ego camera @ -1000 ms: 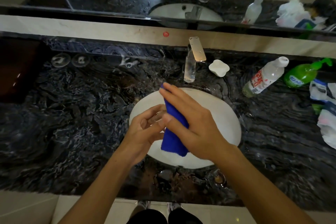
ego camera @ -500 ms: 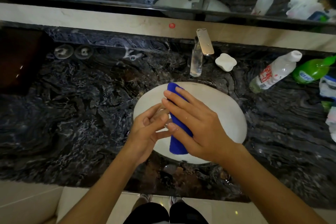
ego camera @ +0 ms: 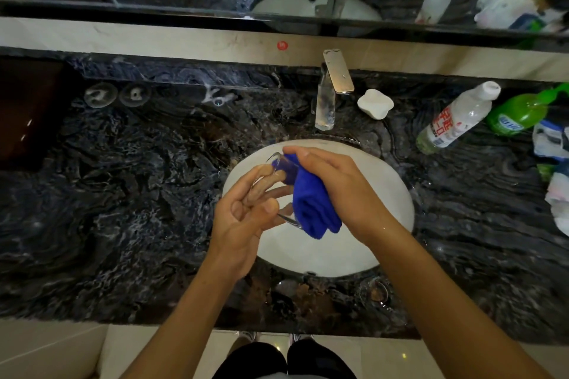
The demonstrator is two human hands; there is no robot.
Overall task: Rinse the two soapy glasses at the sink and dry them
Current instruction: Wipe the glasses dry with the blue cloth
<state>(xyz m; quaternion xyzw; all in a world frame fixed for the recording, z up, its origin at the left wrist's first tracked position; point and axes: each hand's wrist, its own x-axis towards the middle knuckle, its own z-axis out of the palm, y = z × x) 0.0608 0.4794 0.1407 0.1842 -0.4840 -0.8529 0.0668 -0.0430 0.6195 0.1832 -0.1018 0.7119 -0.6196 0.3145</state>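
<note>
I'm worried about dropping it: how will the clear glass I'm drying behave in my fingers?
The glass looks thin-walled, so probably fragile over the hard sink. Likely slick if wet; the blue cloth should add grip.

A bright blue cloth [ego camera: 314, 203] lies against a clear glass [ego camera: 278, 184]. The basin [ego camera: 385, 194] is plain white, set in a black surface [ego camera: 123, 194] veined with grey-white swirls. At 2 o'clock: a white dish [ego camera: 375, 104], a clear bottle [ego camera: 455, 120] with red lettering and a white cap, and a green bottle [ego camera: 517, 114]. The tap [ego camera: 334, 86] is silver.
</note>
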